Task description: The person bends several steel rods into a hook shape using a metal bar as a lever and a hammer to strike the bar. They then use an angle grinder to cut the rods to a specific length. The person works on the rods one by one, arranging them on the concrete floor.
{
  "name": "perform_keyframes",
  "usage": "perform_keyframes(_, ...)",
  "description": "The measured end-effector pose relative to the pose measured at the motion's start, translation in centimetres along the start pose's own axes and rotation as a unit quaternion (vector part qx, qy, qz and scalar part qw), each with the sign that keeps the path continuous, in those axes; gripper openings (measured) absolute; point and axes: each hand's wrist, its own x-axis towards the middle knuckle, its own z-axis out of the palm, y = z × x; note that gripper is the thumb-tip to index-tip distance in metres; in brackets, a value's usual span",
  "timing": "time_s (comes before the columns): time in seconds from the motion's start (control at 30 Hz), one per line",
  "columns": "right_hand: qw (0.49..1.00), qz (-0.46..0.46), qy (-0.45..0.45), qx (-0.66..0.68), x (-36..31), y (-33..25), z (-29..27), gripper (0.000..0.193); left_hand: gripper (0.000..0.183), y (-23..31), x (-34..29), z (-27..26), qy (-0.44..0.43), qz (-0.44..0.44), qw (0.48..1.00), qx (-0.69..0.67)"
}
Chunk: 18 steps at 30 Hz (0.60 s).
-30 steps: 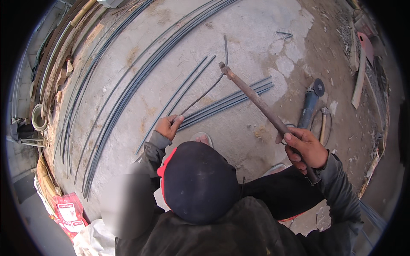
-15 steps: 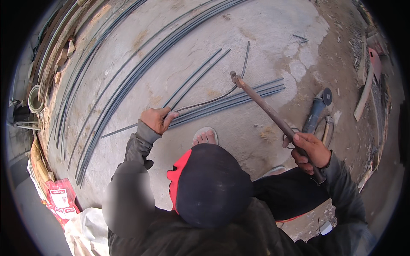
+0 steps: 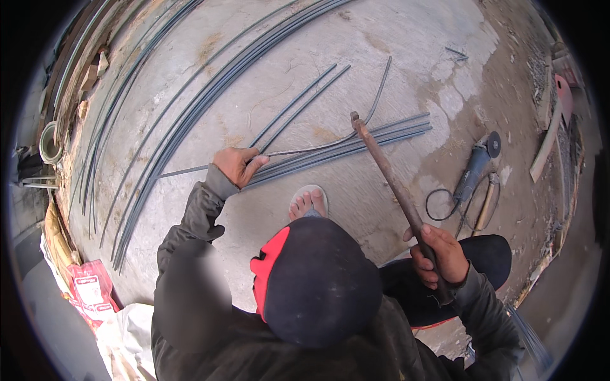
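The bending step is in hand: the left hand pins the thin steel rod to the concrete floor, the right hand clamps the rusty bending lever hooked on it, and the next move probably calls for a steady levering pull.

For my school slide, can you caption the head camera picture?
Left hand pins a thin steel rod to the concrete floor; right hand grips a long rusty bending bar.

A thin grey steel rod lies on the concrete, its far end curving up and away. A long rusty bar slants from near right to far left, its hooked tip touching the rod.
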Motion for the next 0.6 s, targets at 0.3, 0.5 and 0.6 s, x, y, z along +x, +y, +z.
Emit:
perform_keyframes(0.3,0.999,0.017,-0.029,-0.012,-3.1,-0.9,0.5,0.038,0.055,0.9,-1.0,-2.2,0.010,-0.026,0.996,-0.087)
perform_keyframes(0.5,0.998,0.000,-0.056,-0.021,-3.5,-2.5,-0.1,0.036,0.048,2.3,-0.7,-1.8,0.089,-0.027,0.992,-0.081)
perform_keyframes(0.6,0.998,0.040,-0.042,0.008,-4.0,-2.4,-1.2,0.036,0.047,2.5,-0.9,-2.1,0.086,0.013,0.996,-0.013)
